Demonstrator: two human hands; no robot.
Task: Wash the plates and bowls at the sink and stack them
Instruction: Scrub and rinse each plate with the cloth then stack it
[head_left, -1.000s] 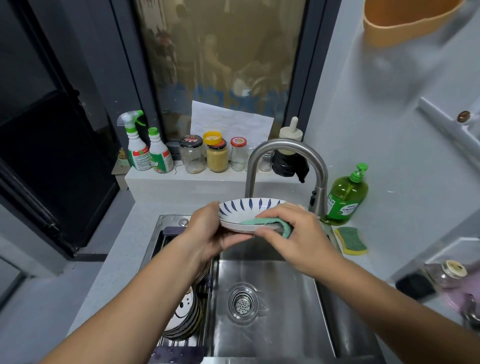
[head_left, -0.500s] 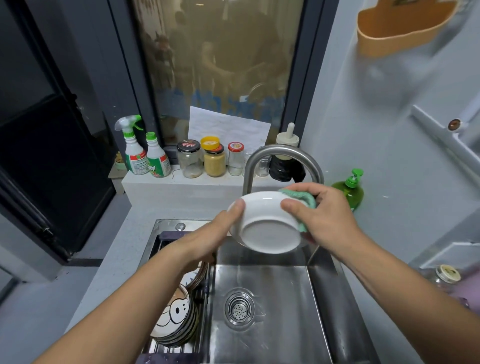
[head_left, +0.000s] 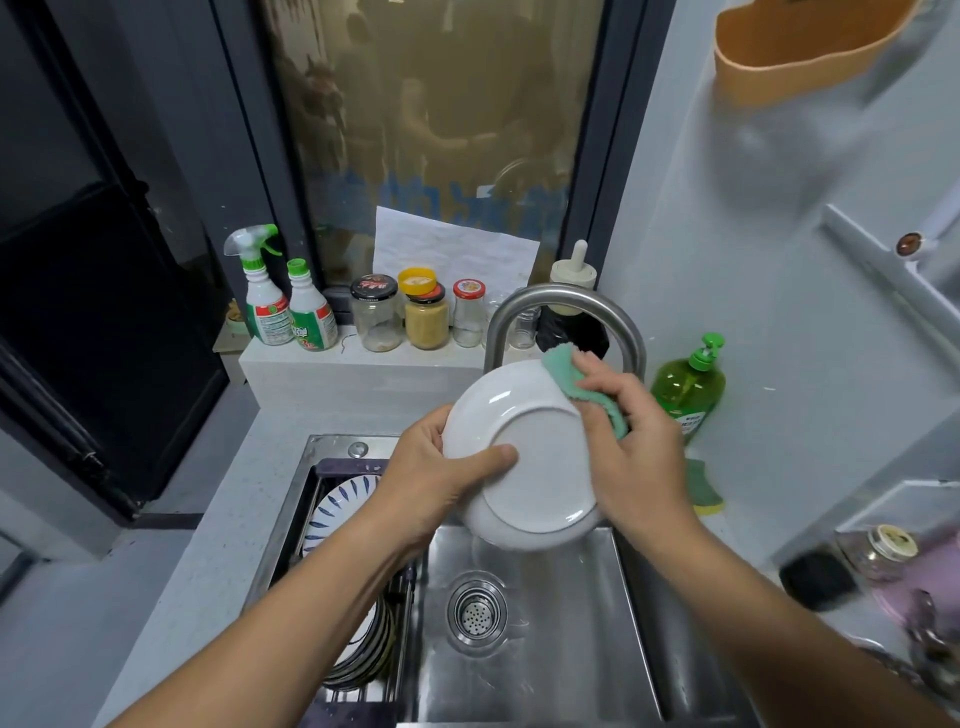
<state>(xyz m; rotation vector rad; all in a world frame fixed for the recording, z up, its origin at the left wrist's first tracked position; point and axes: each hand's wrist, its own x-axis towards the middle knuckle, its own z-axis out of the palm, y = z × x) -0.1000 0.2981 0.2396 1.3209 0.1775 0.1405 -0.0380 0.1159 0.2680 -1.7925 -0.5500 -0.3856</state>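
I hold a white plate (head_left: 524, 457) tilted up over the steel sink (head_left: 566, 639), its plain underside facing me. My left hand (head_left: 431, 478) grips its left rim, thumb across the base. My right hand (head_left: 631, 447) presses a green cloth (head_left: 576, 384) against the plate's upper right edge. A plate with blue leaf marks (head_left: 337, 506) and a stack of striped dishes (head_left: 371, 644) sit in the rack on the sink's left side, partly hidden by my left forearm.
The curved faucet (head_left: 566, 306) arches just behind the plate. A green soap bottle (head_left: 688, 387) and a green-yellow sponge (head_left: 701, 491) lie to the right. Spray bottles (head_left: 283, 301) and jars (head_left: 426, 314) line the back ledge. A strainer drain (head_left: 477, 610) sits below.
The plate was turned from rim-level to upright with its underside toward me and came closer. The cloth moved from the front rim to the upper right edge.
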